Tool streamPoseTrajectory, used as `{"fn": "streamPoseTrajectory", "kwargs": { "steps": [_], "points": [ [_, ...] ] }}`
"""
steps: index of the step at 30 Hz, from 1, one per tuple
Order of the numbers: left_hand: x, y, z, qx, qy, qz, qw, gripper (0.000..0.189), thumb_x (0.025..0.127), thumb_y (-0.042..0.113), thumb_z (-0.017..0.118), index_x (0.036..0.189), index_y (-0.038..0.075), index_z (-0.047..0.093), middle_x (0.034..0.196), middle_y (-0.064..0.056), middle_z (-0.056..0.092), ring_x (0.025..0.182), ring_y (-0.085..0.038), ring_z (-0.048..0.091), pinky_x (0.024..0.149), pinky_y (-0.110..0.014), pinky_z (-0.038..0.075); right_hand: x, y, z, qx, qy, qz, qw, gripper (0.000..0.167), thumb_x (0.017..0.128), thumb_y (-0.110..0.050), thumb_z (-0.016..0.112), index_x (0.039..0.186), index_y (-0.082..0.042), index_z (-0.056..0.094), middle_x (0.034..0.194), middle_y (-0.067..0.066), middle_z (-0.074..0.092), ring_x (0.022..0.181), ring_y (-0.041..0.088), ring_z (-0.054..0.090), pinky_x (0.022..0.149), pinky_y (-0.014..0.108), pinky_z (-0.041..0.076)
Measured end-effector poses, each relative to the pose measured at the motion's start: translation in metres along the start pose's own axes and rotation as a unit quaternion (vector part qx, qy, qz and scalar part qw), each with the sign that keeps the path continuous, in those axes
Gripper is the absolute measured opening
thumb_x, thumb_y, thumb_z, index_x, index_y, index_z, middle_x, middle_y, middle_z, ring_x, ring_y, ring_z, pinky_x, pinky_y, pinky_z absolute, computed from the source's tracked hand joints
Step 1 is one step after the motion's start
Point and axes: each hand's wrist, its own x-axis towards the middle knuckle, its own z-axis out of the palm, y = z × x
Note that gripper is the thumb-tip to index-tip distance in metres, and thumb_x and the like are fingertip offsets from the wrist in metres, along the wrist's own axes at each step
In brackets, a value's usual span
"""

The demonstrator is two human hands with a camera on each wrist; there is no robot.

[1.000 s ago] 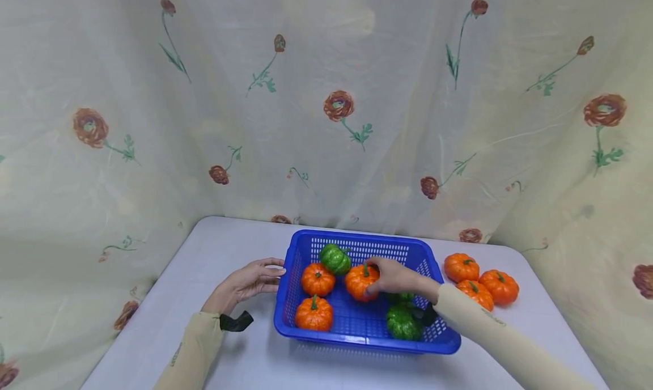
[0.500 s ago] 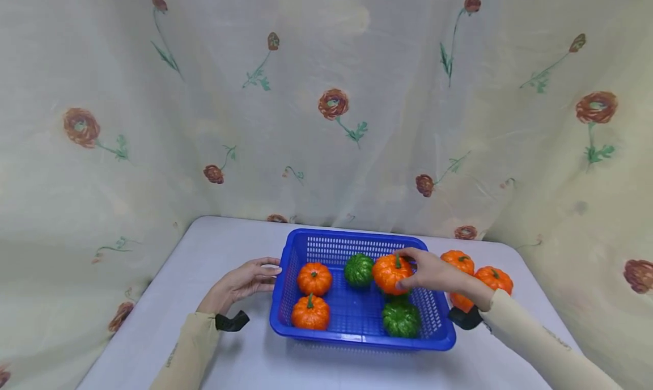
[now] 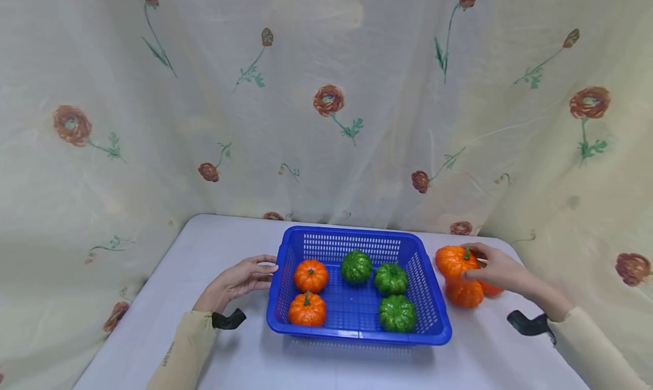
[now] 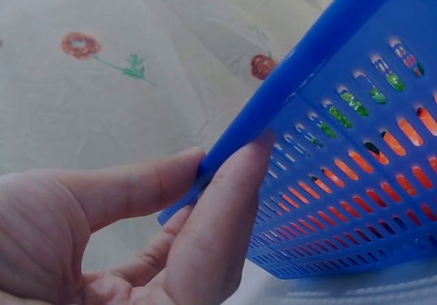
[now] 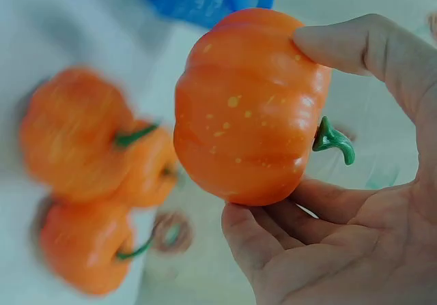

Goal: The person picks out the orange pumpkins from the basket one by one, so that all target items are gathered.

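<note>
My left hand [image 3: 242,279] pinches the left rim of a blue plastic basket [image 3: 359,335] between thumb and fingers; the left wrist view shows the thumb on one side of the rim [image 4: 273,100] and a finger on the other. To the basket's right, my right hand [image 3: 500,271] holds an orange toy pumpkin [image 5: 249,107] with a green stem, thumb and fingers on opposite sides. It is raised over other orange pumpkins [image 3: 464,292] on the table. Inside the basket are two orange pumpkins [image 3: 310,276] at the left and three green pumpkins [image 3: 398,313] toward the middle and right.
In the right wrist view, three orange pumpkins [image 5: 85,247] sit close together on the white table [image 3: 245,356]. A floral curtain [image 3: 285,123] hangs behind the table and along both its sides.
My right hand has lifted the orange pumpkin from the basket and carried it right, over the pumpkins outside. One green pumpkin has rolled rightward in the basket. My left hand stays at the rim.
</note>
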Motion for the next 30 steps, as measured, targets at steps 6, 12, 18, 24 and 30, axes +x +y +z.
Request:
{"fn": "streamPoseTrajectory", "kwargs": {
  "steps": [6, 12, 18, 24, 30],
  "points": [
    [-0.001, 0.000, -0.002, 0.003, -0.009, 0.002, 1.0000, 0.049, 0.094, 0.009, 0.061, 0.137, 0.001, 0.038, 0.102, -0.009, 0.066, 0.087, -0.018, 0.069, 0.075, -0.028, 0.060, -0.016, 0.052, -0.011, 0.009, -0.006, 0.040, 0.9991, 0.070, 0.087, -0.023, 0.067, 0.131, 0.022, 0.035, 0.128, 0.040, 0.045, 0.114, 0.052, 0.047, 0.092, 0.056, 0.052],
    [-0.003, 0.001, -0.004, -0.003, -0.013, 0.006, 0.9999, 0.049, 0.094, 0.009, 0.061, 0.136, 0.000, 0.038, 0.102, -0.009, 0.066, 0.088, -0.019, 0.069, 0.075, -0.029, 0.060, -0.026, 0.083, -0.012, -0.013, -0.023, 0.104, 0.9943, 0.080, 0.085, -0.030, 0.069, 0.131, 0.026, 0.033, 0.131, 0.044, 0.039, 0.113, 0.052, 0.046, 0.094, 0.062, 0.046],
    [-0.003, 0.000, -0.004, -0.005, -0.015, 0.007, 0.9999, 0.050, 0.094, 0.009, 0.061, 0.137, 0.000, 0.037, 0.102, -0.009, 0.066, 0.088, -0.019, 0.069, 0.076, -0.028, 0.060, -0.024, 0.099, -0.004, 0.001, -0.024, 0.135, 0.9906, 0.071, 0.084, -0.029, 0.068, 0.127, 0.021, 0.040, 0.120, 0.036, 0.050, 0.103, 0.041, 0.051, 0.090, 0.059, 0.048],
    [-0.003, -0.002, -0.004, -0.002, -0.014, 0.006, 0.9999, 0.050, 0.095, 0.008, 0.060, 0.138, -0.001, 0.036, 0.101, -0.009, 0.066, 0.088, -0.018, 0.069, 0.075, -0.028, 0.060, -0.026, 0.107, 0.007, -0.018, -0.035, 0.143, 0.9889, 0.067, 0.082, -0.027, 0.067, 0.123, 0.020, 0.042, 0.111, 0.029, 0.057, 0.098, 0.037, 0.054, 0.088, 0.055, 0.049],
    [-0.003, -0.001, -0.002, -0.002, -0.009, 0.002, 1.0000, 0.051, 0.095, 0.009, 0.060, 0.138, 0.000, 0.036, 0.102, -0.010, 0.066, 0.088, -0.018, 0.070, 0.074, -0.027, 0.060, -0.024, 0.115, 0.022, 0.016, -0.041, 0.163, 0.9856, 0.073, 0.084, -0.027, 0.068, 0.127, 0.023, 0.035, 0.122, 0.041, 0.045, 0.106, 0.046, 0.048, 0.096, 0.063, 0.043]
  ]
}}
